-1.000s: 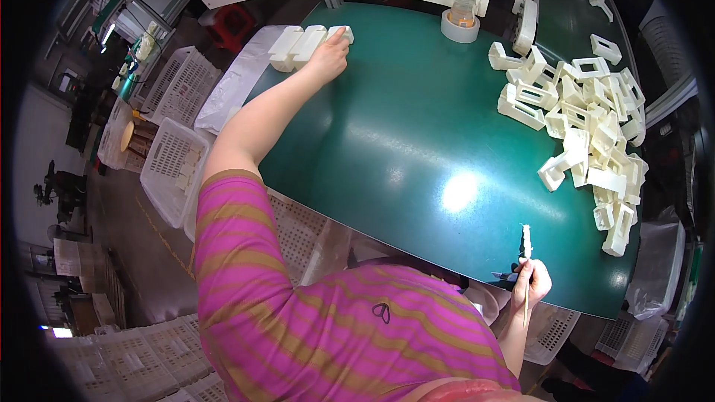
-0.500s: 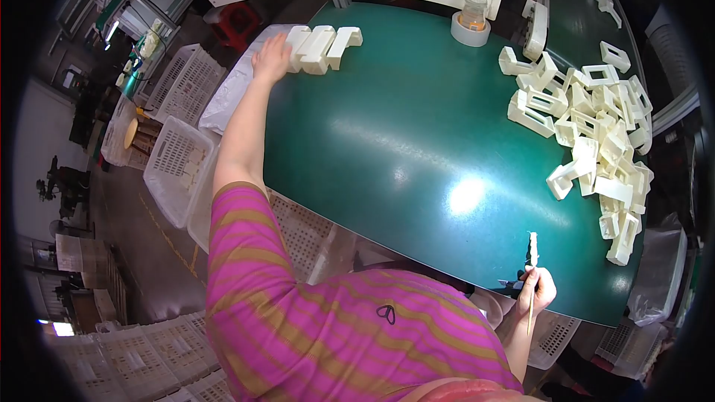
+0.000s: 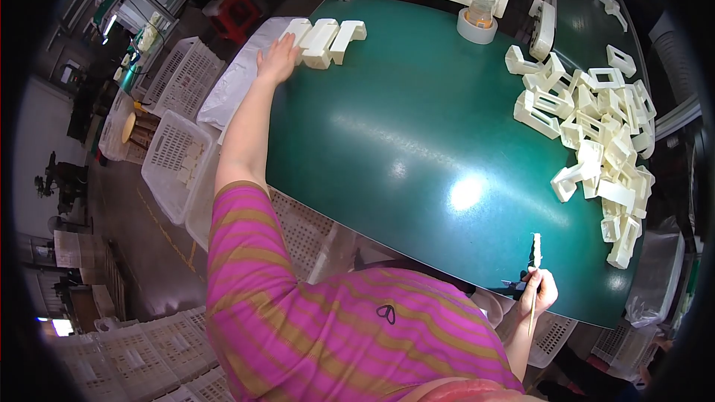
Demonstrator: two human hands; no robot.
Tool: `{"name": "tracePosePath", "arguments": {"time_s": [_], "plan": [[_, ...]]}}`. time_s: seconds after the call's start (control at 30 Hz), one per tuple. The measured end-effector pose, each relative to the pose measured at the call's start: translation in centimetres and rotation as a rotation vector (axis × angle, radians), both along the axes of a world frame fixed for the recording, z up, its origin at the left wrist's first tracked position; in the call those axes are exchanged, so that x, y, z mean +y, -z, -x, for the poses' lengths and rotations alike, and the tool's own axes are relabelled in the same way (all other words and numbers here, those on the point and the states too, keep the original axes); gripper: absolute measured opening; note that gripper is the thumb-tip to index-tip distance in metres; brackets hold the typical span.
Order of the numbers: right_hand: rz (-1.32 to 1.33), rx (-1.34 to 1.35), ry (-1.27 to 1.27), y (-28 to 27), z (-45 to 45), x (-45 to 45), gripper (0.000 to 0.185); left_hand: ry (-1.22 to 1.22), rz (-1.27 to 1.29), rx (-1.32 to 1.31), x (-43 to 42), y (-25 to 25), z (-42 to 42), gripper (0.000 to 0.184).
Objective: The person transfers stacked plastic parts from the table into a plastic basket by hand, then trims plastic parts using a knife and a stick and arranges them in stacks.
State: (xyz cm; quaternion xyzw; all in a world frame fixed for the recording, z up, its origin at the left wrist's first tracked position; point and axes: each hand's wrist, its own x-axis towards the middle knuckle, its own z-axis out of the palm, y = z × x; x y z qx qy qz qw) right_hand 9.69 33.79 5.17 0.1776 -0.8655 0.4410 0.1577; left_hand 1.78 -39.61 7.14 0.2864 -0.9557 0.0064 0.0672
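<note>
My left hand (image 3: 277, 59) reaches to the far left corner of the green table (image 3: 372, 141). Its fingers are stretched out and rest at the leftmost cream plastic part (image 3: 298, 27). Beside that stand two more cream parts, a middle one (image 3: 321, 43) and a right one (image 3: 348, 39), lined up close together. Near the table's front edge, my right hand (image 3: 542, 292) is closed around a thin stick (image 3: 531, 316) that has a lumpy white tip (image 3: 537, 249) pointing away from me. A dark object at its wrist side is too unclear to name.
Cream plastic frames (image 3: 603, 134) lie in a heap on the table's right side. A glass jar (image 3: 482, 4) sits on a white roll (image 3: 477, 26) at the back. White plastic (image 3: 242, 78) covers the left edge, with crates (image 3: 175, 167) below it.
My left hand now lies slightly farther over the leftmost part. The view has shifted a little; my right hand keeps hold of the stick in about the same place.
</note>
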Motion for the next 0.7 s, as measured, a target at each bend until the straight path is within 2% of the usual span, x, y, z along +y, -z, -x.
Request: {"name": "tracePosePath", "arguments": {"time_s": [0.1, 0.17, 0.27, 0.7], "plan": [[-0.003, 0.01, -0.002, 0.0, 0.0, 0.1, 0.021, -0.022, 0.068, 0.027, 1.0, -0.1, 0.6, 0.056], [-0.001, 0.014, -0.006, -0.1, 0.0, 0.0, 0.02, 0.233, 0.043, 0.162, 2.5, -0.8, 0.5, 0.055], [0.002, -0.011, -0.008, -0.2, 0.0, -0.1, 0.021, 0.303, 0.032, 0.103, 3.7, -0.7, 0.6, 0.055], [0.012, 0.006, -0.004, -0.1, 0.0, -0.1, 0.02, 0.119, 0.07, 0.087, 6.0, -0.3, 1.9, 0.064]]}}
